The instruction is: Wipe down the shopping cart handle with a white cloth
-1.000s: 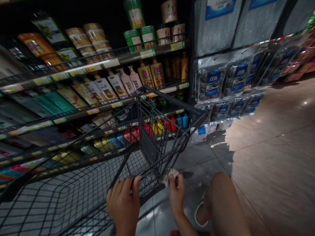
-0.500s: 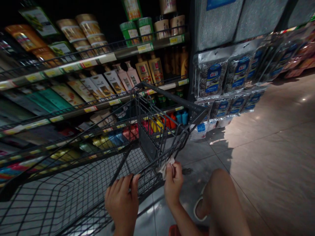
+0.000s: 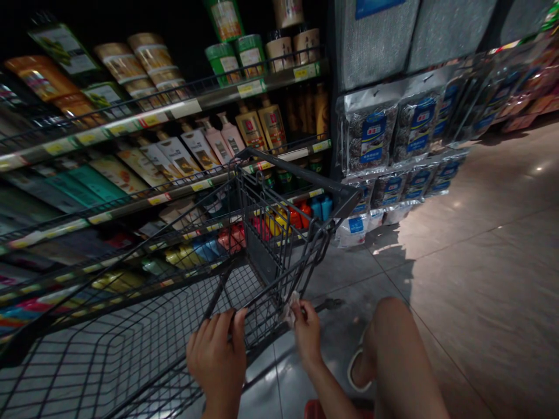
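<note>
Our left hand grips the cart by its edge; our right hand pinches a cloth (wide floor rightward).

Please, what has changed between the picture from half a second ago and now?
The right hand, with the pale cloth, has moved slightly down beside the shopping cart. Nothing was taken or let go. The left hand stays curled over the cart's side.

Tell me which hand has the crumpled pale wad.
The right hand, which pinches the wad low beside the cart; the left hand instead curls over the cart's side rim.
</note>
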`<state>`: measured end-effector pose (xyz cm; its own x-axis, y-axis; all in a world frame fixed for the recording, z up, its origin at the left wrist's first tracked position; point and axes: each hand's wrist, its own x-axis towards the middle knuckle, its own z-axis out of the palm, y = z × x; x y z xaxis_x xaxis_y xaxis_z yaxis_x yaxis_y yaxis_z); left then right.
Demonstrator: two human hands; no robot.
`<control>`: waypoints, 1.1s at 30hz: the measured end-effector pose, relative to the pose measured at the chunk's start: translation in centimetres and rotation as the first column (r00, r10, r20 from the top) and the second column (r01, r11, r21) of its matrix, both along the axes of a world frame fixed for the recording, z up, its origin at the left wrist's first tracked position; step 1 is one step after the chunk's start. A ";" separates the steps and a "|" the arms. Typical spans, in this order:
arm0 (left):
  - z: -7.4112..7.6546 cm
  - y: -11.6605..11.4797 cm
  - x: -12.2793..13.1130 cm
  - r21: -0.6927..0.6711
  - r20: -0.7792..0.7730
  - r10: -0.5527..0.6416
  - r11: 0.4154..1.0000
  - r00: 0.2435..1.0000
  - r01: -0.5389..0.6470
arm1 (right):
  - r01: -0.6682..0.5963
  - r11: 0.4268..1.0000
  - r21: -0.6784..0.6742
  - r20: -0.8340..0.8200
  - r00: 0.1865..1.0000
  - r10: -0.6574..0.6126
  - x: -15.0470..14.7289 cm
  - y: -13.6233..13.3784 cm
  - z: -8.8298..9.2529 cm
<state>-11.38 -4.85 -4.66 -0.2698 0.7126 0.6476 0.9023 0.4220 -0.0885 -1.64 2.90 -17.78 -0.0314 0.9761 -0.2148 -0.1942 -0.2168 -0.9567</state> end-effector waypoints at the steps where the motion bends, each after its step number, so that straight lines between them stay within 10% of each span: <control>1: 0.0 0.0 0.0 -0.005 0.002 -0.002 1.000 1.000 0.002 | 0.005 0.999 -0.034 -0.002 1.000 -0.005 0.5 0.3 0.0; 11: 0.3 0.4 0.8 0.039 0.047 0.013 0.999 0.999 -0.015 | 0.239 0.967 0.086 -0.007 0.971 -0.240 2.6 2.8 5.3; 25: 0.0 0.0 1.4 0.033 0.171 0.048 0.998 0.984 -0.054 | 0.025 0.998 0.063 0.119 0.992 -0.032 0.8 0.1 -2.1; 33: 1.0 -1.8 0.8 -0.020 0.249 -0.057 0.998 0.967 0.064 | -0.145 0.989 -0.043 0.240 0.959 0.151 3.2 1.4 1.5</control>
